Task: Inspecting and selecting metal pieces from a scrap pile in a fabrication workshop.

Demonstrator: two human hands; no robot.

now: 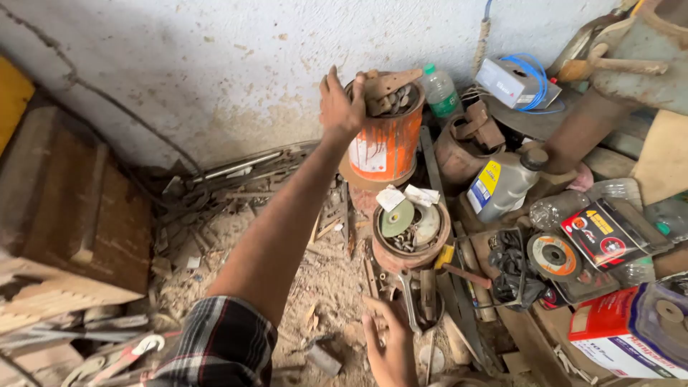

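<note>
Orange metal can (385,147), upright against the wall, filled with rusty scrap pieces. Left hand (338,107) at its upper left rim, grip spread, fingers touching the rim, arm fully extended. Right hand (390,342) well nearer the body, grip loosely spread, holding nothing, beside a rusty round tin (410,236) of discs. Plastic bottle (503,183) to the right.

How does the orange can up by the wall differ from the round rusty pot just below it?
The orange can is tall and painted bright orange; the rusty pot is squat and brown. The can holds dark metal bits and a rusty bracket; the pot holds flat discs and paper scraps. The left hand touches the can's rim, while the right hand is below the pot, apart from it. Both are open-topped and hold scrap.
</note>
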